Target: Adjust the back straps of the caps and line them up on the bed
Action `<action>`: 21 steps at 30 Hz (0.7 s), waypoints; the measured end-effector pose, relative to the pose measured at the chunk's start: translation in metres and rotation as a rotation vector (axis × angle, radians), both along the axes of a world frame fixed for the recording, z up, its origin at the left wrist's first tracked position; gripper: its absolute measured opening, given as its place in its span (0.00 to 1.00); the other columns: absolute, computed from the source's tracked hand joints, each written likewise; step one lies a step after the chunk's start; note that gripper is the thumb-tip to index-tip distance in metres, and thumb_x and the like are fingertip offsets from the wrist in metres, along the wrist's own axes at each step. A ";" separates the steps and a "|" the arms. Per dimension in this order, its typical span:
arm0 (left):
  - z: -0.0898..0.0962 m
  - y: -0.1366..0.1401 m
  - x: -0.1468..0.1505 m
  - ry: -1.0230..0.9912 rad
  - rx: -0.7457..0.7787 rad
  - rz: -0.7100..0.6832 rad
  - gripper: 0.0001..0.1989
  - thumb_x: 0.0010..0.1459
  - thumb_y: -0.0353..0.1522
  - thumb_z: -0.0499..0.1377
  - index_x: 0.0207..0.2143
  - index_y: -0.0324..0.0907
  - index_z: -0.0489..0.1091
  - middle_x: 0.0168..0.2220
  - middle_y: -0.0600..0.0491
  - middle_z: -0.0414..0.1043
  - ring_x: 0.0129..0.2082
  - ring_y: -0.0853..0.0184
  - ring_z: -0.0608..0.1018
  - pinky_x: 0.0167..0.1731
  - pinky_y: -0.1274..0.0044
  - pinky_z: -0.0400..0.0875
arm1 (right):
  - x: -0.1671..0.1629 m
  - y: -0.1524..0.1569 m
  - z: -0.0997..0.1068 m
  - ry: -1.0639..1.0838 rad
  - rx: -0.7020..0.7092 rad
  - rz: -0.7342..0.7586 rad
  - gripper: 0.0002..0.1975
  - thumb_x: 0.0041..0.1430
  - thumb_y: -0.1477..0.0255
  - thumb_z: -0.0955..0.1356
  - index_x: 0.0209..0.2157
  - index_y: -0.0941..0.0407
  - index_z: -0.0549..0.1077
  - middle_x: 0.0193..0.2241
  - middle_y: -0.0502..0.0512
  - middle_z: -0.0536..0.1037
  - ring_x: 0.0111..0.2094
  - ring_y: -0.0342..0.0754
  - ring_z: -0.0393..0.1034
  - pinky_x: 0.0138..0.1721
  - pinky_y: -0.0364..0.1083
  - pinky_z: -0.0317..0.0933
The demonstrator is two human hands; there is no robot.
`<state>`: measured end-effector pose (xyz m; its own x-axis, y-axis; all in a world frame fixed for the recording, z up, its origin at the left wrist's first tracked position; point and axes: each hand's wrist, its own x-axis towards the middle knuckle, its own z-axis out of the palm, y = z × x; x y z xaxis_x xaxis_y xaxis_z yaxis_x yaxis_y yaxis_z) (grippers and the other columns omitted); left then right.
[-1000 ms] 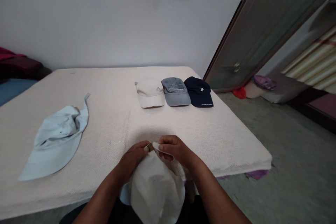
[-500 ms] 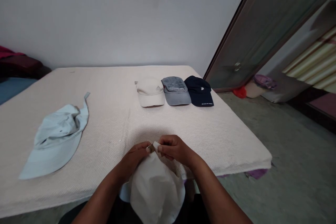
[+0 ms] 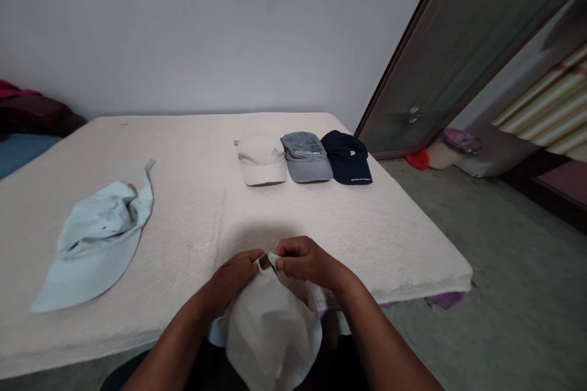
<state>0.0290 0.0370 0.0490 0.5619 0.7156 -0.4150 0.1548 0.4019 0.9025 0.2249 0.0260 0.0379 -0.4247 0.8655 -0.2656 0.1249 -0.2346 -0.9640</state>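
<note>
A whitish cap (image 3: 274, 327) is held close to my body at the near edge of the bed, its crown toward me. My left hand (image 3: 238, 272) grips the left part of the cap's back strap, beside a small brownish metal-looking buckle (image 3: 265, 262). Pinched in my right hand (image 3: 300, 259) is the strap's other end, just right of the buckle. A pale blue piece (image 3: 217, 332), maybe the brim, shows under the cap's left side. The cap's underside is hidden.
On the bed's cream cover (image 3: 183, 226), a beige cap (image 3: 261, 159), a grey cap (image 3: 306, 157) and a navy cap (image 3: 347, 157) sit in a row at the back. A crumpled light blue cap (image 3: 98, 238) lies at left, strap loose. A wardrobe (image 3: 426, 61) stands at right.
The strap end in my right hand has come down closer to the buckle, and the buckle now shows more plainly. Both hands keep their hold on the cap.
</note>
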 end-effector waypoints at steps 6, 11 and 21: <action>-0.002 0.000 0.001 -0.029 -0.061 0.025 0.04 0.48 0.30 0.54 0.26 0.43 0.69 0.24 0.56 0.66 0.25 0.68 0.66 0.27 0.77 0.59 | 0.001 0.000 0.001 0.075 -0.044 0.012 0.05 0.51 0.73 0.68 0.23 0.58 0.70 0.16 0.44 0.63 0.18 0.37 0.53 0.20 0.39 0.46; -0.007 -0.001 0.000 -0.067 -0.065 0.044 0.02 0.48 0.31 0.55 0.25 0.43 0.67 0.23 0.58 0.64 0.23 0.69 0.64 0.26 0.78 0.58 | 0.000 -0.001 0.003 0.138 -0.090 0.013 0.05 0.49 0.73 0.68 0.23 0.58 0.70 0.15 0.43 0.63 0.16 0.36 0.52 0.19 0.40 0.45; -0.014 -0.002 0.000 -0.119 -0.100 0.025 0.04 0.52 0.32 0.57 0.25 0.42 0.66 0.23 0.58 0.62 0.23 0.72 0.62 0.24 0.80 0.56 | 0.007 0.001 -0.006 0.260 -0.210 0.102 0.05 0.50 0.72 0.69 0.26 0.58 0.70 0.14 0.42 0.60 0.15 0.35 0.48 0.17 0.40 0.41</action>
